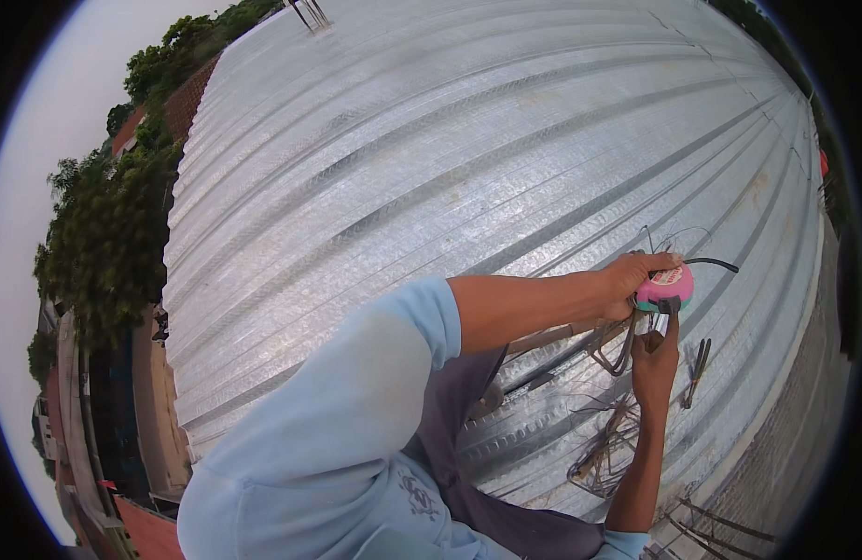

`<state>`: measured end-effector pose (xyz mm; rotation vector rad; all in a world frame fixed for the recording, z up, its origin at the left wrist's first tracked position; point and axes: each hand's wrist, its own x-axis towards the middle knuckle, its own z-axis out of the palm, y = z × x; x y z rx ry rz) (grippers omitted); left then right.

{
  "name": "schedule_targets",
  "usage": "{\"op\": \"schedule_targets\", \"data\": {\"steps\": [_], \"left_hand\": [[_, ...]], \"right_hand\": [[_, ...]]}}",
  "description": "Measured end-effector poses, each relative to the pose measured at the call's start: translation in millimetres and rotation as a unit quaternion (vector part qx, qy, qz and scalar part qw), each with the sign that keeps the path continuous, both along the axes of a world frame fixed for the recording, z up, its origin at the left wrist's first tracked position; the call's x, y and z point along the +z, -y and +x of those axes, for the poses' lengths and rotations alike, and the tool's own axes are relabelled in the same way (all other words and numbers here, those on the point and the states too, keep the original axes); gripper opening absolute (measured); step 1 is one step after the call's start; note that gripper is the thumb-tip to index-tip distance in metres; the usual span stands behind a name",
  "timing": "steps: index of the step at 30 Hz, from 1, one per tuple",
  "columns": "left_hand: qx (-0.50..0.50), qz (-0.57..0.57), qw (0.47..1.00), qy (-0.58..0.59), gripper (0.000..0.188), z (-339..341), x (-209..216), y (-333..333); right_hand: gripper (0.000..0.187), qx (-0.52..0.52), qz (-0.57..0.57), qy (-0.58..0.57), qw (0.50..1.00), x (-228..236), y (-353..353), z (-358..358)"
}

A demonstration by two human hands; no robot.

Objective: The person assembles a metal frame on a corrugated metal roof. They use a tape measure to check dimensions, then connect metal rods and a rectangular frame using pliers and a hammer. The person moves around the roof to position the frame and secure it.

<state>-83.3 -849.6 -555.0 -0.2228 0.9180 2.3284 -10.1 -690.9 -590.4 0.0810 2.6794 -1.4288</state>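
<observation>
A round pink and green tape measure (674,286) with a black part at its lower edge is held over the ribbed metal sheeting. My left hand (633,280) is closed around its left side, the thumb lying across the top. From below, my right hand (654,364) reaches up, a fingertip against the black part of the case. Whether any blade is drawn out cannot be made out. Bent dark rods (615,353) and thin wires are just beneath the hands. Beside my right hand lies a dark two-legged tool (697,371), like pincers.
Ribbed silver metal sheets (431,177) stretch away on all sides. A tangle of wire (606,450) lies left of my right forearm. Rebar ends (711,527) stick out at the lower right, by the sheet edge. Beyond the left edge are trees (109,238) and lower buildings.
</observation>
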Motion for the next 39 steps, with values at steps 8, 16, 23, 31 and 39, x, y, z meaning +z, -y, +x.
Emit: {"op": "schedule_targets", "data": {"steps": [8, 16, 23, 31, 39], "left_hand": [[0.064, 0.006, 0.987, -0.150, 0.024, -44, 5, 28], [0.200, 0.087, 0.953, -0.212, 0.026, -74, 13, 132], [0.269, 0.095, 0.939, -0.191, 0.035, -93, 36, 186], [0.478, 0.051, 0.859, -0.179, 0.034, -147, 38, 287], [0.424, 0.017, 0.863, -0.274, 0.035, -170, 48, 333]], "right_hand": [[0.101, 0.077, -0.202, 0.040, 0.976, -59, -79, 10], [0.047, 0.207, 0.358, 0.023, 0.910, -173, -151, 77], [0.031, 0.080, 0.270, -0.020, 0.959, -228, -174, 164], [0.041, -0.118, 0.220, 0.141, 0.958, -251, -271, 260], [0.033, -0.098, 0.250, 0.163, 0.949, -252, -300, 357]]}}
